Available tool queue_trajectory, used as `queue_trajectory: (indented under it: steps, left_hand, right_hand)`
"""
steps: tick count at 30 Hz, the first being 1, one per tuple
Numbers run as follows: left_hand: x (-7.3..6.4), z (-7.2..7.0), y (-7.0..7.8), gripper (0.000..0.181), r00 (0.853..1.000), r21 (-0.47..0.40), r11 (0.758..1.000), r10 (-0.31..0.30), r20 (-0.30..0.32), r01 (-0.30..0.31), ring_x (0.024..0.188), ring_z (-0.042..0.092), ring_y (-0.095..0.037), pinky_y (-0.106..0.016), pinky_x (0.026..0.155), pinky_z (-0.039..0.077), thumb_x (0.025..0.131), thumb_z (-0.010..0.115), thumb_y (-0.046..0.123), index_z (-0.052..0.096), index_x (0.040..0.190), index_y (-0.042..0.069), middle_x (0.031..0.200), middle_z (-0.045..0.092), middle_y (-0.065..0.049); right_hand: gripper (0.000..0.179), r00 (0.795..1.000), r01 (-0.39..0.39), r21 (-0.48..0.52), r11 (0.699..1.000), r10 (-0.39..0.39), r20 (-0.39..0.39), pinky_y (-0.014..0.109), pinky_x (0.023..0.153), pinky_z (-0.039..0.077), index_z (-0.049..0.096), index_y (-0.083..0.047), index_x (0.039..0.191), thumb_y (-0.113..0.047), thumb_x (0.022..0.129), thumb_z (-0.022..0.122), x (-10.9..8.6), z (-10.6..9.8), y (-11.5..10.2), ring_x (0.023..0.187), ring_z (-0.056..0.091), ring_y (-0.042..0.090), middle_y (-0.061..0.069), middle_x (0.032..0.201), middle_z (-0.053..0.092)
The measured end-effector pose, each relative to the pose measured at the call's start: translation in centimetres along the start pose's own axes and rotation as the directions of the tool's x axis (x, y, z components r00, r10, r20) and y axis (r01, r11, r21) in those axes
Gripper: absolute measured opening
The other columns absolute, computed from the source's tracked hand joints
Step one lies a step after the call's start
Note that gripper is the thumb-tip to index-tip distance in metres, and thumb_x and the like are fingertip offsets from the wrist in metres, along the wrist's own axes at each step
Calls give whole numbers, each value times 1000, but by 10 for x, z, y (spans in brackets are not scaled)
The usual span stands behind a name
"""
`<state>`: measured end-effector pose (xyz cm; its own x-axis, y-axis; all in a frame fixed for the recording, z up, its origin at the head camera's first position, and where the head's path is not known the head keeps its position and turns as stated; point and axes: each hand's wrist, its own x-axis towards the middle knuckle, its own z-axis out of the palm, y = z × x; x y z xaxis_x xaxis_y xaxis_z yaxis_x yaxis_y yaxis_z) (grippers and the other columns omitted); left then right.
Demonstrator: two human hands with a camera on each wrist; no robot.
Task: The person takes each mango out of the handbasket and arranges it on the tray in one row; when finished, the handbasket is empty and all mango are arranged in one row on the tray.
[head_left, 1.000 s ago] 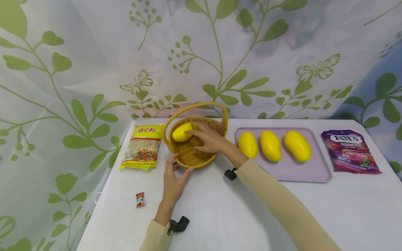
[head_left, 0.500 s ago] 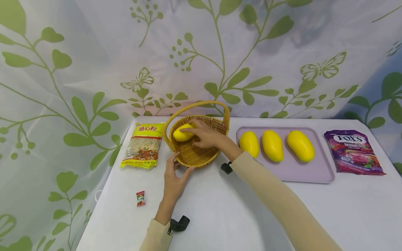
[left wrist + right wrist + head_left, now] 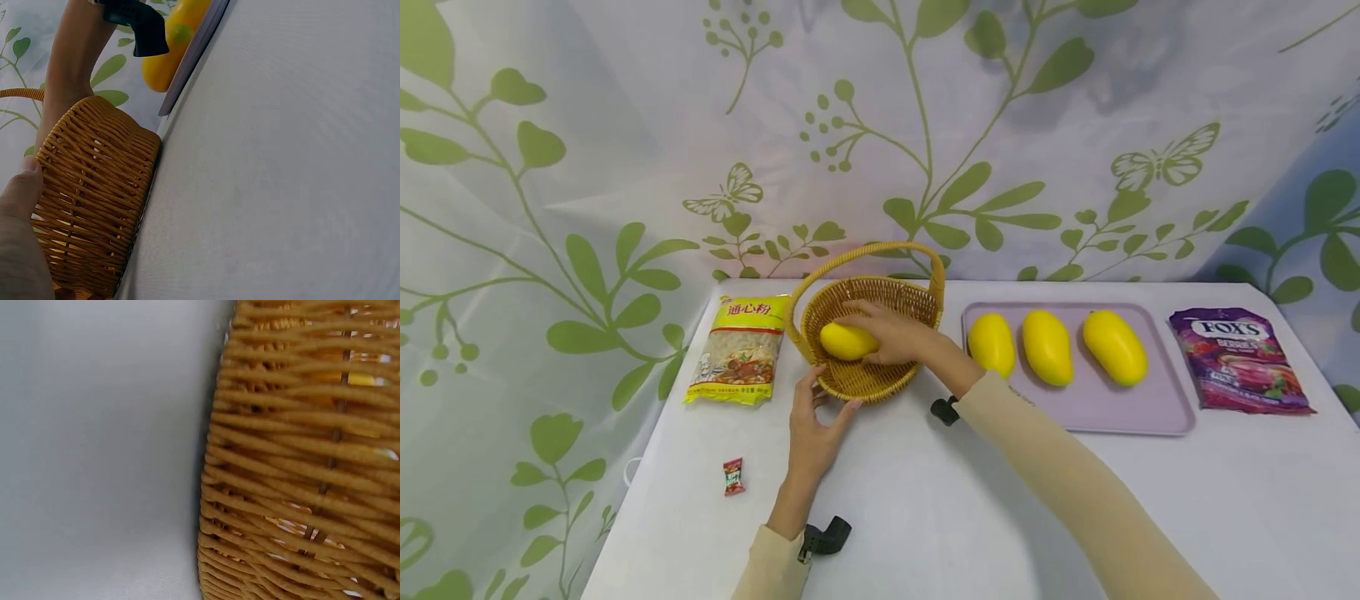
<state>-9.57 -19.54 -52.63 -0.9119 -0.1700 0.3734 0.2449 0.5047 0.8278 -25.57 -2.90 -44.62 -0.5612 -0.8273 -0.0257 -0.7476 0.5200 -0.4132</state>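
A yellow mango (image 3: 844,342) lies in the woven basket (image 3: 857,382) with an arched handle. My right hand (image 3: 895,335) reaches into the basket from the right and holds the mango at its right end, fingers over its far side. At the basket's front left, my left hand (image 3: 814,437) grips the wall; in the left wrist view its thumb (image 3: 25,181) presses near the rim. Only the woven outer wall (image 3: 300,456) shows in the right wrist view, with bits of yellow through its gaps; the right hand is hidden there.
A lilac tray (image 3: 1105,417) with three more mangoes (image 3: 1047,347) stands right of the basket. Beyond it lies a purple candy bag (image 3: 1240,360). A yellow pasta bag (image 3: 737,350) lies left, and a small wrapped candy (image 3: 733,477) sits nearer the front.
The mango has turned and shifted slightly toward the front and right inside the basket, with my right hand on it. My left hand has stayed at the basket.
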Motion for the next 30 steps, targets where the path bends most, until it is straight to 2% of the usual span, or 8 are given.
queue_trajectory:
  steps: [3,6,14,20,30]
  left_hand:
    - [0,1,1,76,1000,-4,1000,-3,3,3,119,55,-23,-41,93,53,84,78,33,40,144,7,141,48,-12]
    - [0,1,0,76,1000,-4,1000,-2,7,2,119,54,-23,-40,93,53,84,78,33,40,144,7,141,47,-12]
    - [-1,2,0,74,1000,1,1000,9,1,-9,118,55,-28,-43,92,53,85,78,30,40,144,7,142,47,-11]
    - [-2,1,1,74,1000,-2,1000,3,0,-3,118,54,-25,-43,91,53,85,78,30,40,144,7,143,47,-12]
    - [-1,1,4,75,1000,-19,1000,11,-9,-12,118,55,-28,-43,92,52,84,79,27,40,144,6,143,47,-14]
  right_hand:
    - [74,1000,-8,5,1000,8,8,48,117,33,36,-23,152,-17,88,74,-3,1,-2,144,33,30,6,160,27]
    - [72,1000,6,-1,1000,-6,-12,47,116,35,37,-25,151,-15,88,73,-7,1,-2,140,39,28,4,156,34]
    - [63,988,66,-11,998,-67,-137,45,112,40,48,-22,143,-16,86,75,-22,-10,-8,132,45,29,8,144,44]
    - [64,965,78,-22,997,-81,-248,45,109,43,50,-22,141,-18,84,78,-38,-22,-15,128,48,30,10,143,46]
    - [63,903,101,-39,994,-108,-416,48,102,49,53,-20,139,-17,81,80,-79,-35,-18,130,47,33,13,142,47]
